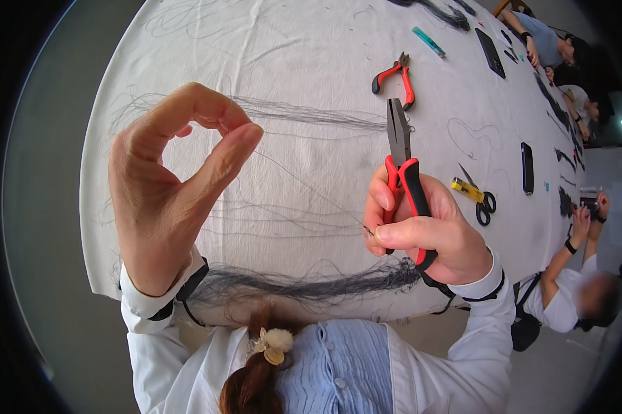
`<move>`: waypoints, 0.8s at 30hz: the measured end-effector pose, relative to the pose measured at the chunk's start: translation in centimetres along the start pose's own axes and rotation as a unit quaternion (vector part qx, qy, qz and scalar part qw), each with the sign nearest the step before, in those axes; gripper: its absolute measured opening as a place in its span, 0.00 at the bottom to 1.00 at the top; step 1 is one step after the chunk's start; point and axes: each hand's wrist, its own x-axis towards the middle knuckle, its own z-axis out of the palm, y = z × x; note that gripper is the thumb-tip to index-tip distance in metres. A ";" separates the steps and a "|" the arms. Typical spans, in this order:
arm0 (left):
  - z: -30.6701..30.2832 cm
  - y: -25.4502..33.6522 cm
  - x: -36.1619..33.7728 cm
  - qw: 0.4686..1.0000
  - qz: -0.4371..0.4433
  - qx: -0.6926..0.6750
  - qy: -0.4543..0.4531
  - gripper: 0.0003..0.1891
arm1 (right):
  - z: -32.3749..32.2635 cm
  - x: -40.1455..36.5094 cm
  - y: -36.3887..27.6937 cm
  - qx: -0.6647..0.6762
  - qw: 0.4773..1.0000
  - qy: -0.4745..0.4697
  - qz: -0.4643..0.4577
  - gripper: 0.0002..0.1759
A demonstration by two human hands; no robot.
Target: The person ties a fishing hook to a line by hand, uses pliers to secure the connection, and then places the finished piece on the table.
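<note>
A: L hand first?
B: Yep, the left hand point(162, 193) is raised over the near-left part of the table point(311, 55). Thumb & forefinger tips are pressed together in a ring, other fingers tucked behind. A thin strand point(311, 188) leads off from that pinch.
A: Going where?
B: Slants down to the right hand point(428, 234), close to the table's near edge. Thumb & forefinger there are nipped tight on the strand's other end. The rest of the fingers wrap round the red-handled pliers point(402, 162): grips in the palm, nose pointing twd the far edge, jaws together w/ nothing between them.
A: Strand slack?
B: No, it runs straight btwn the two pinches.
A: Other stuff?
B: A thick hair bundle point(304, 284) lies along the near edge, just under both wrists. Mid-table there's a looser hair fan point(311, 114), its gathered end by the plier nose. Beyond that, twd the far edge, spare pliers point(396, 77), red grips too. Right of the right hand are scissors point(486, 205) w/ a yellow bit beside them, then a black phone point(527, 168). Along the right edge, co-workers' hands point(579, 224), well apart from these two
</note>
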 end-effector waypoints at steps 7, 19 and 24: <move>1.6 1.8 -0.3 0.972 0.038 -0.177 -0.152 0.09 | 0.3 0.2 -0.1 0.036 0.998 -0.007 0.044 0.13; 3.3 1.7 -1.6 0.948 0.014 -0.215 -0.235 0.08 | 0.5 0.6 0.5 0.062 0.994 -0.014 0.085 0.15; 3.3 1.7 -1.7 0.941 -0.005 -0.232 -0.245 0.07 | 0.5 0.7 0.7 0.082 0.993 -0.020 0.088 0.15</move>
